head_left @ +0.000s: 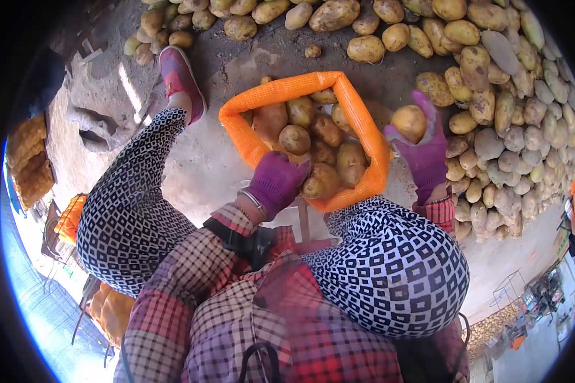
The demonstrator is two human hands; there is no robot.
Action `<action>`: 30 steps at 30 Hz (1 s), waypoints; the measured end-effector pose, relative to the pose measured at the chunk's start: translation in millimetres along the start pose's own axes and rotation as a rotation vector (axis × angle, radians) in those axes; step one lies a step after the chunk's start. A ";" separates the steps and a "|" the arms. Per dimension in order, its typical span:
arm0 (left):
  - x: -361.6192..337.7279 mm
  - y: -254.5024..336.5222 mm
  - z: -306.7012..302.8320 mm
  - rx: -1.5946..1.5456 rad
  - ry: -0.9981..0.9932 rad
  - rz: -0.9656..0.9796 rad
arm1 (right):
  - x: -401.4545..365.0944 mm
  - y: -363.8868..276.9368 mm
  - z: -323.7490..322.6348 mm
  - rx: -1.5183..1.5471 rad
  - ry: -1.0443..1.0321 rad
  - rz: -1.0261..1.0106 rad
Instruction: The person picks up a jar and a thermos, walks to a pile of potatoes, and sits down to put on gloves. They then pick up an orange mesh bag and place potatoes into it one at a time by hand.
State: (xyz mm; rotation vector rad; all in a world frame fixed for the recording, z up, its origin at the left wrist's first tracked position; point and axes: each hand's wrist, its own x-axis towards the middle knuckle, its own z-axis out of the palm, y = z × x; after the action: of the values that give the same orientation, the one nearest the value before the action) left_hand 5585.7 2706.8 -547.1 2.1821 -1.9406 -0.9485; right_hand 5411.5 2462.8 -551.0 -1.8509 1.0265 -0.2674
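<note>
An orange mesh bag (pixel 369 134) stands on the ground between my knees, its rolled rim spread wide. Several potatoes (pixel 321 182) lie inside. My left hand (pixel 276 184), in a purple glove, is closed over the near-left part of the rim, fingers curled inward beside the potatoes; the exact grip is partly hidden. To the right of the bag, my right hand (pixel 423 143), also gloved in purple, holds a single round potato (pixel 409 124) between thumb and fingers, apart from the rim.
A big heap of potatoes (pixel 476 67) runs along the back and right side. One small potato (pixel 313 51) lies alone on the floor. My shoe (pixel 182 80) is at the left of the bag, near a crumpled grey sack (pixel 96 127). Orange bags (pixel 70 217) hang farther left.
</note>
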 end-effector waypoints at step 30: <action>-48.2 -5.0 90.4 -2.016 -0.047 -0.728 | -4.1 -34.0 59.9 -0.142 -1.397 -0.021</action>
State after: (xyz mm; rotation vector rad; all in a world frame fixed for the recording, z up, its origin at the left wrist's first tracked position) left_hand 5545.8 2782.7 -603.2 1.1922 0.3957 -1.6779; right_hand 5461.5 2510.3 -552.5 -1.5979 0.0257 0.9947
